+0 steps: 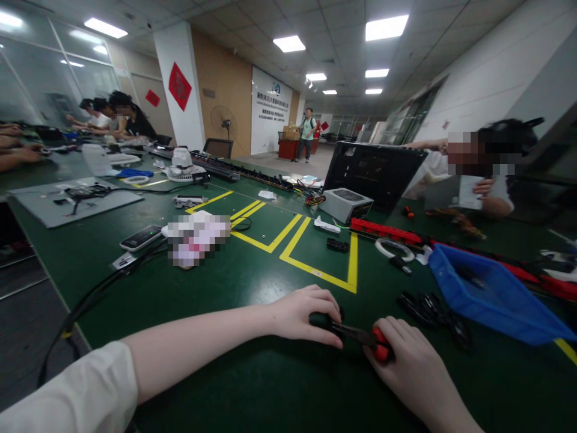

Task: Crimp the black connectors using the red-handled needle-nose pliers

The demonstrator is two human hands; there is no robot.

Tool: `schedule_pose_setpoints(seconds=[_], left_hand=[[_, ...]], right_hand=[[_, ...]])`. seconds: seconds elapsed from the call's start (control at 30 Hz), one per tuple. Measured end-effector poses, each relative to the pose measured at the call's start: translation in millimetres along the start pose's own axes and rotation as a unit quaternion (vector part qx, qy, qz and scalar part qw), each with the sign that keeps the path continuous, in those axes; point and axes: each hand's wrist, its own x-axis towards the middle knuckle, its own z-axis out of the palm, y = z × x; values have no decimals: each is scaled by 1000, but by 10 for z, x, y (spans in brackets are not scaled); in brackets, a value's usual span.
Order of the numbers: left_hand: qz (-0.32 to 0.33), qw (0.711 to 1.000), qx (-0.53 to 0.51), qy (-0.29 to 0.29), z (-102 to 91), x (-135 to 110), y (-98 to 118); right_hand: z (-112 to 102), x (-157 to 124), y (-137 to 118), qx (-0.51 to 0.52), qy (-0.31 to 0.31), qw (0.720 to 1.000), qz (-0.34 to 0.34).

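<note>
My right hand (408, 352) is closed round the red handles of a pair of pliers (382, 346) low over the green table. Its dark metal jaws point left and reach the small black piece (319, 320) that my left hand (300, 313) grips between thumb and fingers. What kind of piece it is cannot be made out, since the fingers cover part of it. Several coiled black cables (433, 313) lie just right of my right hand, beside a blue plastic bin (505, 328). Beyond my hands, a small black part (337, 245) rests inside a yellow taped outline (320, 275).
Farther back stand a grey power supply unit (347, 205) and a tilted black computer case (374, 171). A person (496, 144) sits across on the right. At left lie a patterned phone (198, 240), a black-screened device (142, 237) and a thick black cable (97, 285).
</note>
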Motion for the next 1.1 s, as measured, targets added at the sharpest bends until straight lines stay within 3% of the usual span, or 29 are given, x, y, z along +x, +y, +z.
schedule_pose_setpoints(seconds=[0.23,1.1], left_hand=[[-7,1000,-6,-1,9,-8,-4],[-39,999,-18,-24,10,-18,-13]], right_hand=[[-5,40,-42,-9,20,1000,0],[-40,43,-76,14,2,1000,19]])
